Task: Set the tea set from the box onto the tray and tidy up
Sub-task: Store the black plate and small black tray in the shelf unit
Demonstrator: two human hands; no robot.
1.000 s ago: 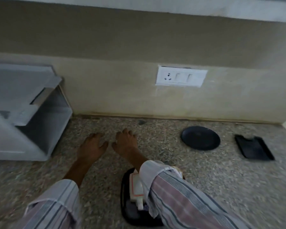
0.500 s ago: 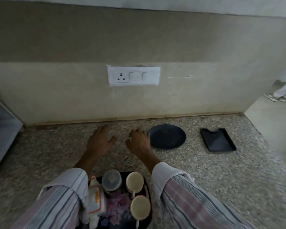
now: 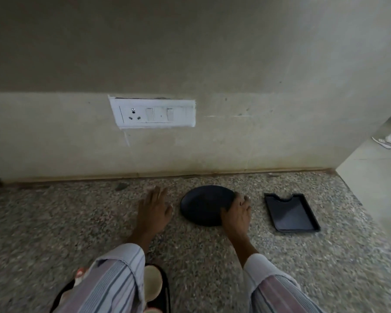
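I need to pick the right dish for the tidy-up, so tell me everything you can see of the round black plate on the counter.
The round black plate is a dark, matte disc with a low rim, seemingly empty. It lies flat on the speckled stone counter near the wall, left of the rectangular black tray and apart from it. The right hand covers its right edge with fingers curled on the rim; the left hand lies just left, not touching.

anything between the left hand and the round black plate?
Nothing visible. The left hand is flat over bare counter, just left of the round black plate, with only a strip of counter between. The right hand is already on the plate's right edge.
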